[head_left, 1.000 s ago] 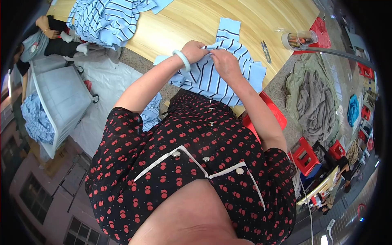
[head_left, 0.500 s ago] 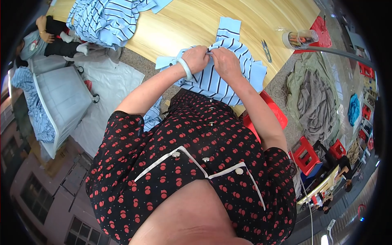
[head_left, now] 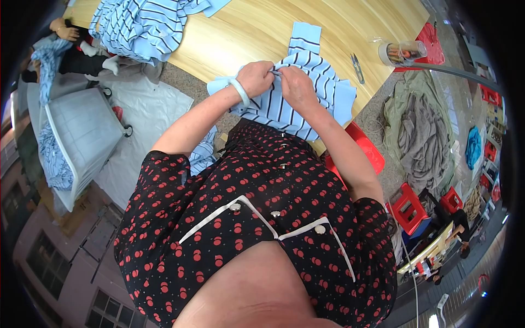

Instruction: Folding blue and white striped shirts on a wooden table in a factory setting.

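Note:
A light blue knit garment with dark stripes (head_left: 329,90) lies bunched at the table's near edge, one sleeve-like end pointing away from me. My left hand (head_left: 255,79), with a pale bangle at its wrist, pinches a fold of it. Close by on the right, my right hand (head_left: 298,87) pinches the same fold, its fingers bent. A short stretch of cloth shows between the two sets of fingertips. Just what part of the garment this is, I cannot make out. Thread snips (head_left: 357,69) rest on the table, right of the garment.
The wooden table (head_left: 240,33) bears a heap of striped garments (head_left: 139,30) at far left and a clear tub of tools (head_left: 402,53) at right. Left stands a wheeled cart (head_left: 85,128), where another person holds striped cloth (head_left: 48,68). A red stool (head_left: 363,150) is beside my right arm.
Both hands have shifted slightly left with the pinched fold, and the fingertips are a little farther apart. At the cart, the other person's striped cloth has come up out of it.

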A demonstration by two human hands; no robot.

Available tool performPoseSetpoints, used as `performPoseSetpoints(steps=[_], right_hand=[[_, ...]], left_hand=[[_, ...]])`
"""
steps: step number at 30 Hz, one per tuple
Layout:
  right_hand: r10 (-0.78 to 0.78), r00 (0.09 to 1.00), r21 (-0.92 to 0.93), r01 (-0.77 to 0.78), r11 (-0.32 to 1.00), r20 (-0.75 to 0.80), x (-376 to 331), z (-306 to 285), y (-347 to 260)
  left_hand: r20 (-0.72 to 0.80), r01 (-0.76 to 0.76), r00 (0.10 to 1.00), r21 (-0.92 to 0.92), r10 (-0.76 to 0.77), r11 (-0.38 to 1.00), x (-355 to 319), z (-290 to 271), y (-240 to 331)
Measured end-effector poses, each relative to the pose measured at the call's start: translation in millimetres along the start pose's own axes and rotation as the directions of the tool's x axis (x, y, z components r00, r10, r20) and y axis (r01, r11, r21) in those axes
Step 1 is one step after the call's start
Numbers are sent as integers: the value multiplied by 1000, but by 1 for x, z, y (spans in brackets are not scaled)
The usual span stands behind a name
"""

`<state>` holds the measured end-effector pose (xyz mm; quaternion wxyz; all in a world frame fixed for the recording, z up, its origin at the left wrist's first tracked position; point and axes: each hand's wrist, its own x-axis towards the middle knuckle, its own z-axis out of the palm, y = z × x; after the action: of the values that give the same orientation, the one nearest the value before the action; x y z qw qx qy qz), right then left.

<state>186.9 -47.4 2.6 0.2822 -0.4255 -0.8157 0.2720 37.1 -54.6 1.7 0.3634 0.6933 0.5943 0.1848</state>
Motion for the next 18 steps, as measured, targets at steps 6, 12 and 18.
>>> performPoseSetpoints(steps=[6, 12, 18], right_hand=[[12, 999, 93, -15, 996, 31, 1, 0, 0], [201, 942, 242, -268, 933, 268, 15, -16, -2], [-137, 954, 12, 139, 990, 268, 18, -18, 18]], left_hand=[[90, -99, 990, -122, 111, 988, -5, -15, -3], [374, 180, 927, -523, 34, 833, -7, -36, -9], [496, 346, 865, -483, -75, 804, -3, -41, -33]])
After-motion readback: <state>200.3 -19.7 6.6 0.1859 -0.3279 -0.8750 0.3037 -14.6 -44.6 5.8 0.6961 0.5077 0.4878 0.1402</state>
